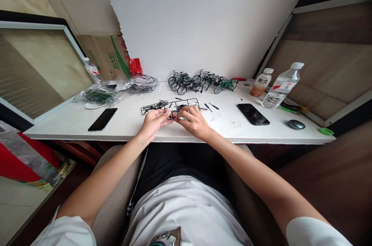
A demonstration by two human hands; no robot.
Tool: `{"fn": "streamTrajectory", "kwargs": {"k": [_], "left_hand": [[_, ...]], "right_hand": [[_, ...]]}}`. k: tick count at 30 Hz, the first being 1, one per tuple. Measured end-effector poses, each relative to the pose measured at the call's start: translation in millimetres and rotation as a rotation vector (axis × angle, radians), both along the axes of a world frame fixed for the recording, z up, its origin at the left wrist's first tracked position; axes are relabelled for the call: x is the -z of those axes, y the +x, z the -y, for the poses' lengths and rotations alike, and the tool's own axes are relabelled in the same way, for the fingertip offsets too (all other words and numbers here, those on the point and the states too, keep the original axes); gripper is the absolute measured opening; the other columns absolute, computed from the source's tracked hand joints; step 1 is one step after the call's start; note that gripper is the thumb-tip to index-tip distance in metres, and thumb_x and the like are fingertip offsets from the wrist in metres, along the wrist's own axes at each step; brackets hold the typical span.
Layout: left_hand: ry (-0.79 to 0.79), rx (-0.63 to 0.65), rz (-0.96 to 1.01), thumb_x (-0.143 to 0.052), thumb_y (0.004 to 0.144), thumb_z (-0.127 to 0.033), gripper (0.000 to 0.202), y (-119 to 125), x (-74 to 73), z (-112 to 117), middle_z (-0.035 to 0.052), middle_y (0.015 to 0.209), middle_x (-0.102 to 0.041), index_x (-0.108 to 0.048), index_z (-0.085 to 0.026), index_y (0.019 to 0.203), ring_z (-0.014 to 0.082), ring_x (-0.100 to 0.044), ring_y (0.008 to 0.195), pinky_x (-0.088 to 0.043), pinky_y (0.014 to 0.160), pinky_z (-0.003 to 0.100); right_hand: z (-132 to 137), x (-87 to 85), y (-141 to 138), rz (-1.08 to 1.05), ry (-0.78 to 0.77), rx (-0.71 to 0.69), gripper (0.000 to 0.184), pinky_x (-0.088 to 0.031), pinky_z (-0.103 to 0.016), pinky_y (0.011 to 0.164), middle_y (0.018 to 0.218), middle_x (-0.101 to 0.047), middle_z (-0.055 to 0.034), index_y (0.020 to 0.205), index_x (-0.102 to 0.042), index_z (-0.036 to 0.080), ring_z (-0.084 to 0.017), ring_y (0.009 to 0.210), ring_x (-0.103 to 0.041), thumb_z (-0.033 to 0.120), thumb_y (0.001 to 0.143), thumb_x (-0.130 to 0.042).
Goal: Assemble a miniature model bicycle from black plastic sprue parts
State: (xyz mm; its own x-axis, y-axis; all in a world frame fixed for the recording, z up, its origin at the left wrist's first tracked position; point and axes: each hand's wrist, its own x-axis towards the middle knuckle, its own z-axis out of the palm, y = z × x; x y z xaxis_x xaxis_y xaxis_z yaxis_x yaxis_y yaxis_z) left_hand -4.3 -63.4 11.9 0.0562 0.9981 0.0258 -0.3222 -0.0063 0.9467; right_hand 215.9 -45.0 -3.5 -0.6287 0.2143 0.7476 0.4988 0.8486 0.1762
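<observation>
My left hand [155,121] and my right hand [194,120] meet over the near middle of a white table [69,122]. Both pinch a small dark model part [175,114] between their fingertips. Just behind them lies a black plastic parts frame [162,105] with pieces still attached. Further back stands a row of small finished model bicycles [200,80], black and green. A few loose black rods [211,106] lie to the right of the frame.
A black phone [102,119] lies left, another phone [253,114] right. Clear bags of parts [116,89] sit at back left by a cardboard box [106,55]. Two bottles [273,83], a mouse [296,124] and a green cap [326,131] are right. A white board [203,25] stands behind.
</observation>
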Motion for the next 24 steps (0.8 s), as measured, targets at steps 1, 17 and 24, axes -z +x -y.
{"fn": "streamTrajectory", "kwargs": {"k": [1, 17, 24], "left_hand": [[0.006, 0.005, 0.012, -0.096, 0.077, -0.028, 0.037, 0, -0.6, 0, 0.0127, 0.100, -0.082, -0.072, -0.011, 0.098, 0.0274, -0.080, 0.104, -0.060, 0.110, 0.054], [-0.039, 0.053, 0.034, -0.096, 0.078, -0.030, 0.039, 2, 11.5, -4, 0.0158, 0.109, -0.082, -0.069, -0.012, 0.101, 0.0269, -0.082, 0.098, -0.062, 0.106, 0.050], [-0.092, -0.007, 0.024, -0.094, 0.080, -0.023, 0.033, 5, 13.4, -3, 0.0091, 0.099, -0.080, -0.071, -0.012, 0.100, 0.0197, -0.080, 0.085, -0.067, 0.094, 0.041]], "right_hand": [[0, -0.6, -1, -0.029, -0.010, 0.011, 0.019, -0.046, -0.045, 0.093, 0.115, -0.075, -0.0070, 0.108, -0.074, 0.027, -0.027, 0.120, -0.060, 0.020, 0.110, -0.056], [-19, 11.6, 9, -0.078, -0.107, -0.021, 0.027, -0.055, -0.046, 0.091, 0.108, -0.077, -0.0097, 0.128, -0.075, 0.029, -0.028, 0.113, -0.066, 0.025, 0.109, -0.056], [-16, 10.7, 8, -0.067, -0.086, 0.054, 0.026, -0.051, -0.048, 0.098, 0.119, -0.071, -0.0132, 0.129, -0.074, 0.026, -0.030, 0.120, -0.060, 0.033, 0.106, -0.064]]}}
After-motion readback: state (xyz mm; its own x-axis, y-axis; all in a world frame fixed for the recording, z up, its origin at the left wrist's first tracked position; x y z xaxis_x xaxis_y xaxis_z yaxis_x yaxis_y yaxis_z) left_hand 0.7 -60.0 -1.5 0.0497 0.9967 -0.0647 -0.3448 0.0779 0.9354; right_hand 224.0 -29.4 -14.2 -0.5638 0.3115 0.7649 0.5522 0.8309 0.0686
